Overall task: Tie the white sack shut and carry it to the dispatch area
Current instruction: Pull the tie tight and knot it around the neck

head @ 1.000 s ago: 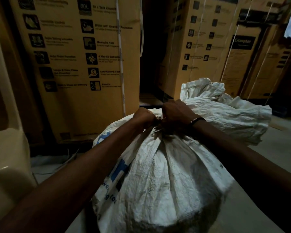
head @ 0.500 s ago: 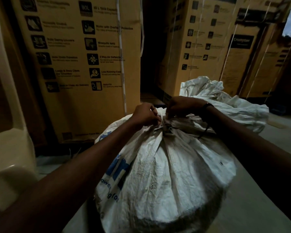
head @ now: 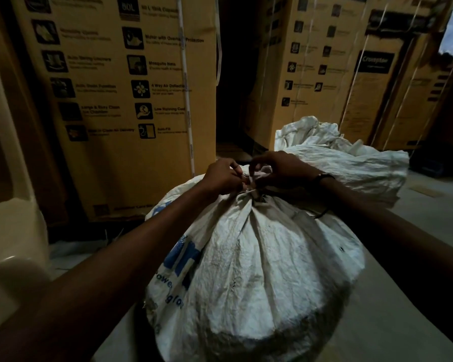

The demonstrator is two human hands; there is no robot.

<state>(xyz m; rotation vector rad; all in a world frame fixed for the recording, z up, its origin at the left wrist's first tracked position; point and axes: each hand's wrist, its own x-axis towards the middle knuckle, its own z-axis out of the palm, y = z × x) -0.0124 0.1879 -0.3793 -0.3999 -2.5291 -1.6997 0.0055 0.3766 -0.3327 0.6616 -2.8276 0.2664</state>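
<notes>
On the concrete floor [head: 392,322], centre of view: white sack [head: 251,270], upright, long axis vertical, gathered neck [head: 249,197] pointing up and slightly away from the camera. Both forearms reach forward and converge on the neck. Left hand [head: 222,177] curled, fingers pinching the bunched fabric and a thin tie; right hand [head: 280,169] arched over the top, fingertips pinching the same knot, a dark band on its wrist. Sack of crinkled woven plastic, blue print on its left flank, bulging round. A second white sack [head: 345,163] slumps behind; tall printed cartons [head: 120,105] stand beyond
</notes>
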